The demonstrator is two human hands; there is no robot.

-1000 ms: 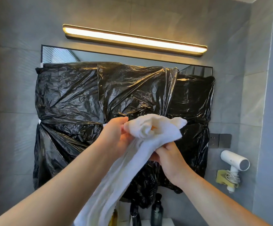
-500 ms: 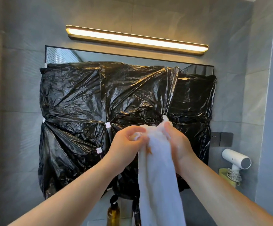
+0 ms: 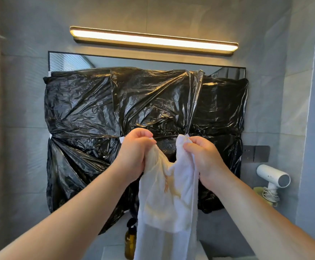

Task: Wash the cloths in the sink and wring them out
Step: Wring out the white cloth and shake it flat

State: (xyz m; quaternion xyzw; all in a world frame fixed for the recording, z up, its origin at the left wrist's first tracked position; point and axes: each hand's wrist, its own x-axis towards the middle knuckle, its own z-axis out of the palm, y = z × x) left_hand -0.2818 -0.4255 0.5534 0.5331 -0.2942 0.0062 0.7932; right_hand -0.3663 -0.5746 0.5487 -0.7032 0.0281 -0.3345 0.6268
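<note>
A white cloth (image 3: 169, 199) with yellow-brown stains hangs in front of me at chest height. My left hand (image 3: 134, 154) pinches its top left edge, and my right hand (image 3: 203, 158) pinches the top right edge. The top edge sags in a dip between the two hands. The cloth's lower part runs out of the frame at the bottom. The sink is out of view below.
Black plastic sheeting (image 3: 96, 119) covers the mirror on the grey tiled wall, under a lit bar lamp (image 3: 153, 39). A white hair dryer (image 3: 273, 178) hangs on the right wall. An amber pump bottle (image 3: 130, 241) stands below, left of the cloth.
My hands have moved apart, spreading the bunched top of the cloth so the stained face shows. The view has tilted slightly.
</note>
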